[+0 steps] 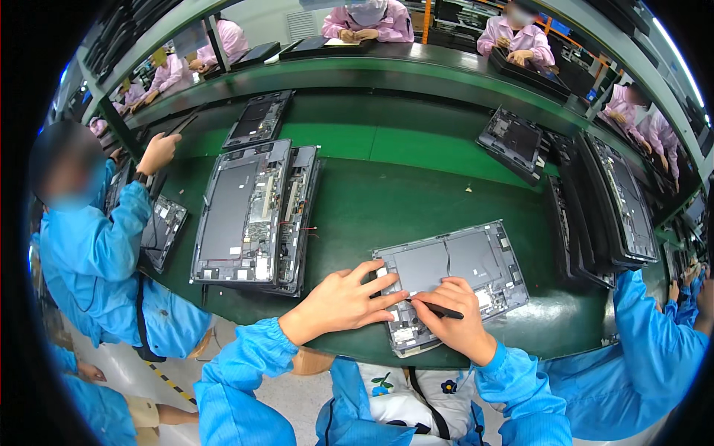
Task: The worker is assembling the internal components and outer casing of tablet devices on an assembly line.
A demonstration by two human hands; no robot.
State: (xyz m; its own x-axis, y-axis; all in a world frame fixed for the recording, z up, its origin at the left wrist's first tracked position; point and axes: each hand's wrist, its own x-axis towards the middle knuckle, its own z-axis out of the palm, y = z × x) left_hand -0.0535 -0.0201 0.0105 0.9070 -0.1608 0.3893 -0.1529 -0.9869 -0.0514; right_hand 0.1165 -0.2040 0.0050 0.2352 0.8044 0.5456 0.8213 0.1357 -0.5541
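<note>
Opened device [476,260] on the table [364,201], stacks either side
Right fingers [457,290] grip a black tool [446,311]; left fingers [379,285] spread at the device's nine-o'clock edge; left stack [245,215] at ten, right stack [628,208] at two.

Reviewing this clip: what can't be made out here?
All in the head view:
- Black tool: its tip is too small to tell what it touches.
- Opened device: parts under the right hand are covered.
- Lower devices in the left stack: mostly hidden by the top device.
- Blue-clad co-worker at right: cut off by the dark fisheye rim.
</note>
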